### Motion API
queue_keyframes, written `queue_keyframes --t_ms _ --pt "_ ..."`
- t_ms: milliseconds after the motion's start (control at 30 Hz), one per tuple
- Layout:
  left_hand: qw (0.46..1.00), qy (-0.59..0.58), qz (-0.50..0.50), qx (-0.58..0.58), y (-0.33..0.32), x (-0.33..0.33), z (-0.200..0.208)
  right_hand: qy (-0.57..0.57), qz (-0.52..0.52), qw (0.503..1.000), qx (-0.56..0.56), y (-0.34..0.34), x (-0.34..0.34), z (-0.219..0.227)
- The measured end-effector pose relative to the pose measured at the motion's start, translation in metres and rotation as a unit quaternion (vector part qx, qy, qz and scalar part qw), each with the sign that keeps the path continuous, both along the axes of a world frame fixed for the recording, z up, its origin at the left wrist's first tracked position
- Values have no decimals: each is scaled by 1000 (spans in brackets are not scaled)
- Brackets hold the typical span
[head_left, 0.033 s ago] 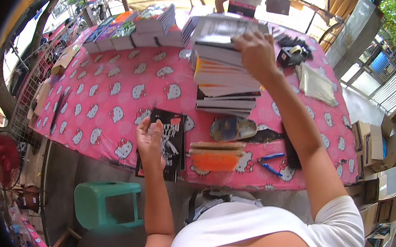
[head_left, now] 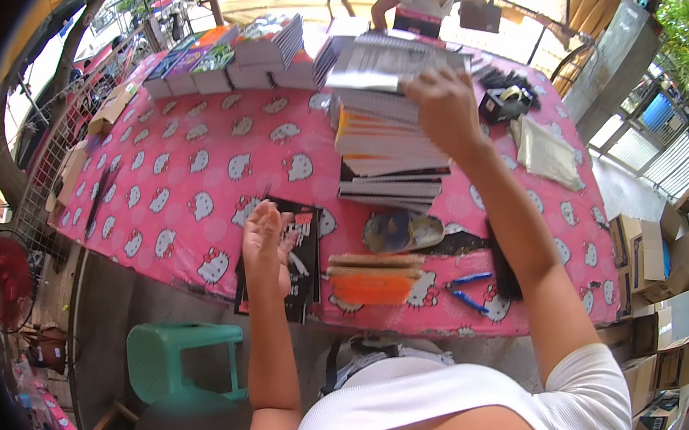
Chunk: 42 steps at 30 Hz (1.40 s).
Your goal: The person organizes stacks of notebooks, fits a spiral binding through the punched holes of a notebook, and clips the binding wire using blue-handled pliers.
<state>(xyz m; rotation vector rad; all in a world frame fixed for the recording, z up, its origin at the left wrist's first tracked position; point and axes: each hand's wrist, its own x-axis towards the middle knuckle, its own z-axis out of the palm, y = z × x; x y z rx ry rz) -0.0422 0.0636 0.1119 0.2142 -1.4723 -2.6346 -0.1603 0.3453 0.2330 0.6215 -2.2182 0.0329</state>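
The tall stack of books [head_left: 392, 143] is placed on the pink tabletop [head_left: 218, 149], perhaps so that its top can be reached easily. There the right hand [head_left: 444, 102] is bent at the right side; whether a cover is grasped cannot be told. The left hand [head_left: 266, 242] is loosely opened, nothing gripped, over the black book [head_left: 306, 235], laid at the near edge, seemingly for closeness.

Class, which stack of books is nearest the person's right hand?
The tall grey-topped stack, at the right hand; colourful stacks and black books lie farther left.
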Motion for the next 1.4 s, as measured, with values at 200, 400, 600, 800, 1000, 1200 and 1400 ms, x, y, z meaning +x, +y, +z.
queue_keyframes --t_ms 200,400,600,800,1000,1200,1400 --pt "985 -20 -168 38 41 -14 42 -121 207 971 11 11 138 -90" --pt "957 208 -132 -154 50 17 20 -258 88 776 -569 48 175 -168" --pt "914 260 -110 -293 50 19 17 -304 171 733 -584 36 186 -187" --pt "964 151 -71 -208 47 33 -42 -258 64 846 -462 31 182 -222" --pt "956 152 -55 -246 42 37 -47 -278 103 862 -411 39 180 -235" --pt "971 67 1 -229 57 50 -61 -417 89 799 -423 49 203 -255" --pt "992 47 -55 -106 66 48 -80 -265 101 872 -400 13 221 -219"
